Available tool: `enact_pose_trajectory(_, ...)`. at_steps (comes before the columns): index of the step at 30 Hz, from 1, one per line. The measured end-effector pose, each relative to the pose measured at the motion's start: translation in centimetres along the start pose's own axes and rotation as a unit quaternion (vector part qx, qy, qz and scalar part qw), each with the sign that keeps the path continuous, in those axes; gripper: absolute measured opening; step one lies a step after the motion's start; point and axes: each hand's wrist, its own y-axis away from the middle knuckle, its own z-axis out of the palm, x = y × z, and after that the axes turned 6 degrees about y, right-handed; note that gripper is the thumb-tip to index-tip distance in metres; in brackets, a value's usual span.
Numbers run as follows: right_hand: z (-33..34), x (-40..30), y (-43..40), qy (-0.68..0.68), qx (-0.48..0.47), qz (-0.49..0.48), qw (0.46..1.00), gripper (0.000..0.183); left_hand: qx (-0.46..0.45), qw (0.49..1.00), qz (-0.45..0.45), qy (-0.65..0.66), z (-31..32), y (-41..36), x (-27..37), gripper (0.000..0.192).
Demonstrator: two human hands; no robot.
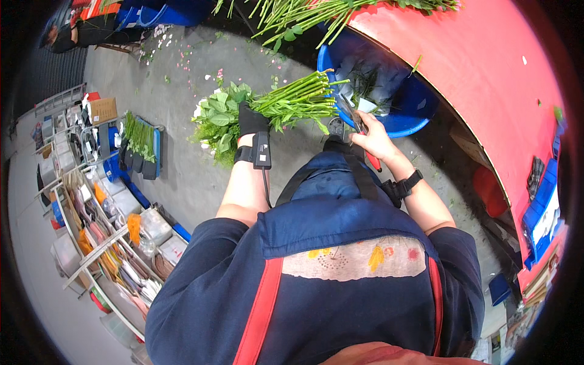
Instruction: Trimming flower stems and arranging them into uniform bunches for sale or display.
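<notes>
My left hand (252, 121), in a black glove, is closed around a bouquet (223, 109) of pale flowers and green foliage. Its bare green stems (305, 93) point to the right, their ends reaching the near rim of a blue tub (413, 130). In my bare right hand (376, 139) is a pair of pruning shears (375, 162) with red handles. The dark blades lie just beside the stem ends; whether they touch a stem I cannot tell. Inside the tub are cut green scraps (365, 80) and white, paper-like pieces.
A red-topped table (492, 73) curves along the right, with more long stems (292, 18) overhanging its far end. Blue crates (543, 214) stand at its right edge. Shelves of wrapping materials (118, 242) line the left. Petals dot the grey floor (182, 100). A person (86, 34) is at upper left.
</notes>
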Motion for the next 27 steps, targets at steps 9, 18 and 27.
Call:
enact_pose_trajectory(9, 0.4, -3.2, -4.3, -0.009, -0.005, -0.059, 0.998, 0.069, 0.004, 0.997, -0.007, 0.077, -0.7, -0.4, -3.2, 0.02)
enact_pose_trajectory(18, 1.1, -3.8, -3.8, -0.057, -0.009, 0.016, 0.998, 0.055, -0.025, 0.997, 0.019, -0.069, -0.3, -0.4, -2.2, 0.031)
enact_pose_trajectory(27, 0.2, -5.0, -5.2, 0.009, 0.014, -0.094, 0.995, 0.06, 0.04, 0.993, 0.093, -0.055, -1.7, -0.6, -0.6, 0.028)
